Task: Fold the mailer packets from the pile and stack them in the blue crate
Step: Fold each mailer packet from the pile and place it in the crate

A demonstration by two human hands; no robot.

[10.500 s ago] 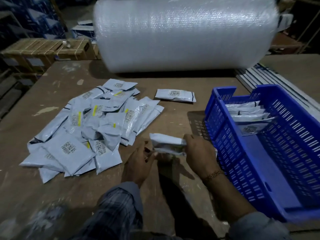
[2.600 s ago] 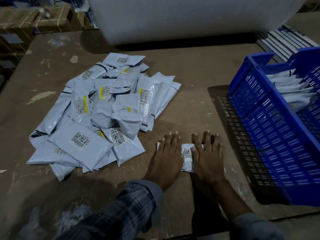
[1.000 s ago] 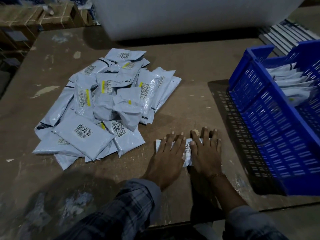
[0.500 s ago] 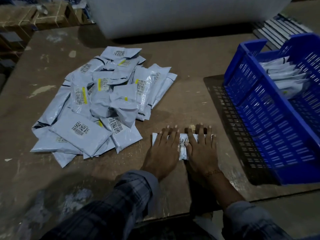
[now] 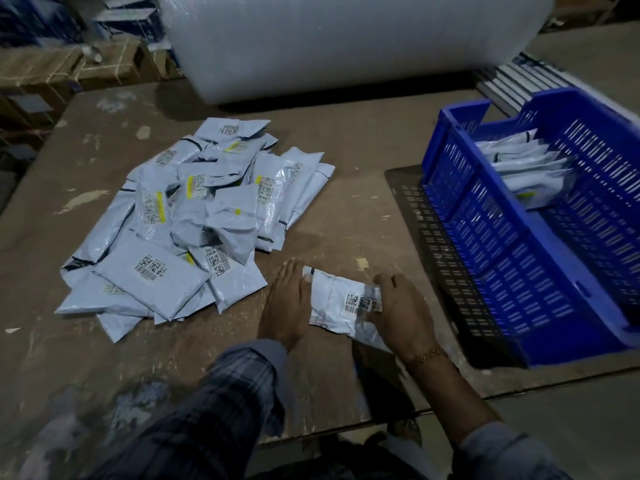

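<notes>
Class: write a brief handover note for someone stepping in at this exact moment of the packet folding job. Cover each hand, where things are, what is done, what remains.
Left hand: flat, pressing the left end of the packet on the table.
Right hand: fingers curled on the packet's right end.
Done: several folded packets stand at the far end of the blue crate.
Left: finish this packet, crate it, then work through the pile on the left.

Pale grey plastic mailer packets (image 5: 180, 237) with black-and-white barcodes and yellow stripes; slotted bright blue plastic crate (image 5: 512, 271); dark plaid shirt sleeve (image 5: 214, 403); scuffed brown tabletop (image 5: 346, 202)
</notes>
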